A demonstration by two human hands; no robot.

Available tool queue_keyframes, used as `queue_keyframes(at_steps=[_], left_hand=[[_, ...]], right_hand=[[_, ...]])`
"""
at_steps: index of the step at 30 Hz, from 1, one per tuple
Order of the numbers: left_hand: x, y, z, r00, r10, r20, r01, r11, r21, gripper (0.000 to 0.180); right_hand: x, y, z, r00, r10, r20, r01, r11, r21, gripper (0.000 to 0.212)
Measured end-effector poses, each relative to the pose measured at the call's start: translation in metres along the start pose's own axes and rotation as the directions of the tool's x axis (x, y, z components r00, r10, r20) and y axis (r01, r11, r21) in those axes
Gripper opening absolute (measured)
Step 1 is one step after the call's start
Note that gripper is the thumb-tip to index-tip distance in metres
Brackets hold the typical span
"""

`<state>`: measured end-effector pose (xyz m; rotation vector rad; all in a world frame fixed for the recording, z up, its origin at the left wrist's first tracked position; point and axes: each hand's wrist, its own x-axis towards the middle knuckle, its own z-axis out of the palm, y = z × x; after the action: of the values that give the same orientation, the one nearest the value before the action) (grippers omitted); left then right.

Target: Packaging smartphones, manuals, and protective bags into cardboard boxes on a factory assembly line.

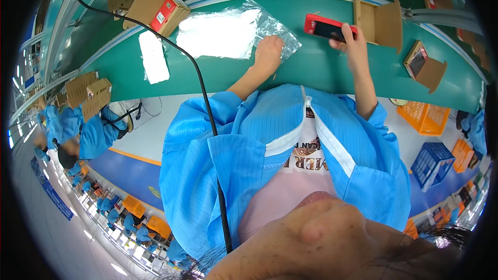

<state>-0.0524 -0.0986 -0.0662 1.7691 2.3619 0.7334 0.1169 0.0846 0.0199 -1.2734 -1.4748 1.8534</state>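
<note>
My right hand (355,53) grips one end of a red handheld device (329,29) with a dark screen, held above the green table. My left hand (268,53) is closed, its fingers curled at the clear edge of a plastic bag (280,32). That bag lies with a stack of shiny white bags (218,33), which glare in the light. An open brown carton (386,23) stands beyond my right hand.
A brown carton with a red box (167,15) stands back left, near a white sheet or bag (153,58). Another open carton (428,70) lies at the right. A black cable (199,80) crosses the view. Orange (423,118) and blue crates (432,165) stand beyond the table.
</note>
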Motion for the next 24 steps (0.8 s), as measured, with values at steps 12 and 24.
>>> queue_keyframes(at_steps=[12,24], left_hand=[[0.018,-0.004,-0.008,0.919,-0.376,0.114,0.392,0.901,-0.185,0.015],[0.003,0.0,0.008,0.999,0.011,-0.034,-0.009,0.999,0.031,0.007]], right_hand=[[-0.055,0.073,0.017,0.967,-0.25,0.04,0.238,0.847,-0.474,0.033],[-0.065,0.049,0.001,0.93,-0.289,-0.228,0.239,0.945,-0.225,0.03]])
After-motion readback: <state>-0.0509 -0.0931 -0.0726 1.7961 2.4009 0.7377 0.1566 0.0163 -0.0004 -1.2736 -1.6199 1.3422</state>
